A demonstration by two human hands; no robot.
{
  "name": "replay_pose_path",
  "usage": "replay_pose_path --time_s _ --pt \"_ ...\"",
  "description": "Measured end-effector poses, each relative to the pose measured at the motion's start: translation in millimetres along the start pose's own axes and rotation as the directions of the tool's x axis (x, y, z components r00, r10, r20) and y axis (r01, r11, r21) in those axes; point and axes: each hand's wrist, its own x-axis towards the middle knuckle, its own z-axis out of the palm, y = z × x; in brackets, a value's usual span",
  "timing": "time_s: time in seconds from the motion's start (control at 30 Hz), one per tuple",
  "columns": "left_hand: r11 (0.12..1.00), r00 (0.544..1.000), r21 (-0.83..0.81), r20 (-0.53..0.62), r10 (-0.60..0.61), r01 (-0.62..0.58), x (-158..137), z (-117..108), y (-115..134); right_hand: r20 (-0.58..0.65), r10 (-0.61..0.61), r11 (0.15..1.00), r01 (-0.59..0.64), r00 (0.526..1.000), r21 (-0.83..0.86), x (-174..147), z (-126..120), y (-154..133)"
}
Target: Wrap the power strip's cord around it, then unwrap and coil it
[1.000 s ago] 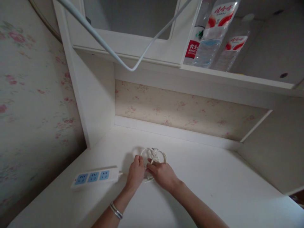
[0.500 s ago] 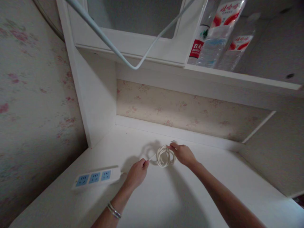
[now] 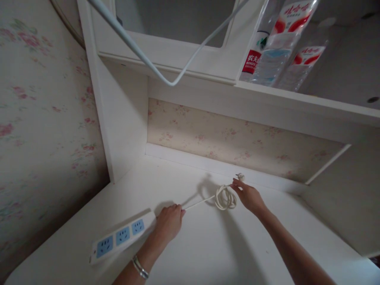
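Observation:
A white power strip (image 3: 122,236) with blue socket faces lies on the desk at the left, beside my left hand (image 3: 170,221). That hand is closed on the strip's white cord (image 3: 199,202), which runs taut to the right. Further along, the cord forms a loose coil (image 3: 222,199) held just above the desk. My right hand (image 3: 247,196) pinches the cord at the upper right of the coil, between thumb and fingers. Behind those fingers the plug (image 3: 240,177) shows, its prongs pointing left.
The white desk (image 3: 178,261) ends at a low back ledge below flowered wallpaper. Overhead, a shelf (image 3: 297,97) holds several clear plastic bottles (image 3: 274,55). A pale bent rod or cable (image 3: 170,82) hangs across the top. A side panel (image 3: 124,118) stands at the left.
My right hand has moved right with the coil, and the cord between the hands is longer. The power strip has turned, its near end coming closer to me. The plug shows more clearly.

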Motion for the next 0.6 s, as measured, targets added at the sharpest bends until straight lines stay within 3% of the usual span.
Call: replay_pose_path --time_s 0.1,0.27,0.47,0.6 --pt "0.994 0.994 -0.065 -0.048 -0.094 0.090 5 2 -6 -0.049 -0.205 0.978 0.203 0.978 -0.046 -11 -15 -10" --pt "0.927 0.949 -0.278 -0.119 -0.293 0.251 20 3 -17 0.074 -0.522 0.846 0.527 0.850 -0.083 -25 -38 -54" --pt "0.866 0.947 -0.456 -0.134 -0.293 0.203 31 7 -16 0.221 -0.672 0.731 0.681 0.707 0.044 -22 -36 -126" --pt "0.800 0.963 -0.586 -0.116 -0.245 0.133 32 11 -3 0.316 -0.707 0.700 0.691 0.633 0.180 -6 -18 -166"
